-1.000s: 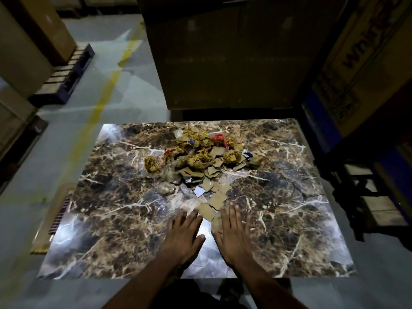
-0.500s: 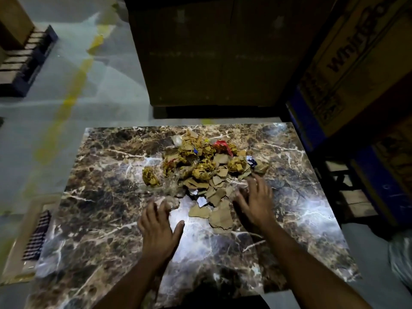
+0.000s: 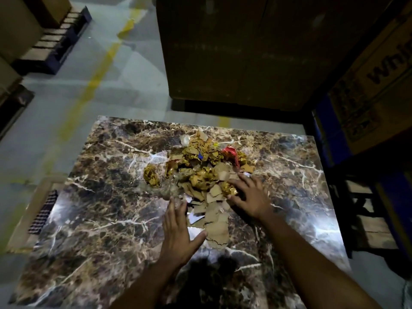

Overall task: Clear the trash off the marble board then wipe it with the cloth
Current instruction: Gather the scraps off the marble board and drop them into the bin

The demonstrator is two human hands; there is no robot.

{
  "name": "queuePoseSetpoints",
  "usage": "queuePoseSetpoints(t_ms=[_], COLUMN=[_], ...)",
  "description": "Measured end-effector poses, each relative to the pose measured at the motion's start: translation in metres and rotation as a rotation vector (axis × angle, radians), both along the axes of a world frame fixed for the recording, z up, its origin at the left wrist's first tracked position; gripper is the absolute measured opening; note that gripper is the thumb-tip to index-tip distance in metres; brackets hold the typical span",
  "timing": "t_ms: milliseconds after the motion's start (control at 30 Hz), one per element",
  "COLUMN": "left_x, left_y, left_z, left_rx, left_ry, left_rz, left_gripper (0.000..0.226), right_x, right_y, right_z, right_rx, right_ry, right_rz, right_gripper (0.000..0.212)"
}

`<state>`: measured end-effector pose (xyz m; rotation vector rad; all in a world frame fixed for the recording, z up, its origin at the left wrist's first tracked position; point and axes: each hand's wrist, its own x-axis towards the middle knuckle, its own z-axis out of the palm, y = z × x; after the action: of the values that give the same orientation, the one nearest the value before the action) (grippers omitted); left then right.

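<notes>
Since half a second earlier, your two hands had closed in on the trash pile (image 3: 207,172) from either side. Your left hand (image 3: 178,228), previously flat on bare stone below and left of the pile, had slid up and rightward until its fingertips (image 3: 176,200) met the crumpled clear film at the pile's lower left edge and its thumb touched the lowest cardboard scrap (image 3: 217,233). Your right hand (image 3: 250,197) had moved leftward into the pile's lower right edge.

Grip: your left hand lay flat, fingers straight and together, thumb spread, pressing on the marble board (image 3: 111,219). Your right hand's fingers were spread and slightly bent over the scraps, one fingertip against a gold wrapper (image 3: 230,190); it pinched nothing that you could see.

Position: the pile lay in the centre of the frame, on the upper middle of the board, with a tail of torn cardboard reaching down between your hands.

Count: one board; one pile; two hands; one red wrapper (image 3: 231,153) at the pile's upper right; one detached gold ball (image 3: 151,175) at its left. The cardboard scraps and gold wrappers overlapped too much to count.

Surroundings: one large dark carton (image 3: 234,52) at upper centre; one yellow floor line (image 3: 98,81) at upper left.
</notes>
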<state>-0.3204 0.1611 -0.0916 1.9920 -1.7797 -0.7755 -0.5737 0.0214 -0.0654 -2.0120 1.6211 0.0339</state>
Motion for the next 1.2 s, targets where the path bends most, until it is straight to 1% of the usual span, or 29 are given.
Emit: queuePoseSetpoints(t_ms=[200,267,367,433,567,633,700,767,800,867,933,1033,1133,1200], left_x=[-0.012,-0.013,-0.016,-0.017,-0.019,-0.022,-0.024,-0.023,-0.023,-0.024,-0.027,-0.032,-0.034,-0.035], left_y=[-0.010,-0.013,-0.018,-0.020,-0.029,-0.033,-0.038,-0.042,-0.043,-0.046,-0.048,-0.053,-0.055,-0.056], left_z=[-0.003,-0.001,-0.001,-0.001,0.005,0.010,0.013,0.013,0.014,0.014,0.016,0.020,0.017,0.012], left_rx=[0.065,0.058,0.029,0.003,-0.036,-0.053,-0.074,-0.053,-0.025,0.006,0.010,0.000,0.029,0.052], left_ry=[-0.118,-0.130,-0.113,-0.037,0.145,0.232,0.336,0.474,0.559,0.712,0.816,0.944,0.974,0.962], left_rz=[-0.016,-0.022,0.001,0.021,0.027,0.084,0.134,0.188,0.229,0.316,0.388,0.520,0.597,0.587], left_gripper=[0.107,0.106,0.100,0.094,0.087,0.077,0.060,0.044,0.039,0.040,0.048,0.057,0.057,0.046], right_x=[0.032,0.039,0.049,0.055,0.068,0.075,0.082,0.086,0.089,0.096,0.105,0.113,0.120,0.127], right_y=[0.046,0.057,0.076,0.085,0.094,0.094,0.089,0.083,0.082,0.081,0.078,0.073,0.074,0.073], right_z=[-0.006,-0.008,-0.009,-0.009,-0.013,-0.013,-0.014,-0.016,-0.015,-0.012,-0.009,-0.006,-0.008,-0.010], right_rx=[-0.081,-0.092,-0.070,-0.071,-0.098,-0.109,-0.132,-0.120,-0.103,-0.035,0.039,0.047,0.035,0.077], right_ry=[-0.036,-0.041,-0.126,-0.205,-0.407,-0.409,-0.360,-0.355,-0.387,-0.488,-0.510,-0.465,-0.575,-0.682], right_rz=[-0.058,-0.042,-0.019,-0.044,-0.182,-0.236,-0.283,-0.315,-0.330,-0.386,-0.419,-0.414,-0.472,-0.518], right_gripper=[0.057,0.059,0.061,0.057,0.036,0.032,0.031,0.035,0.042,0.062,0.075,0.081,0.077,0.069])
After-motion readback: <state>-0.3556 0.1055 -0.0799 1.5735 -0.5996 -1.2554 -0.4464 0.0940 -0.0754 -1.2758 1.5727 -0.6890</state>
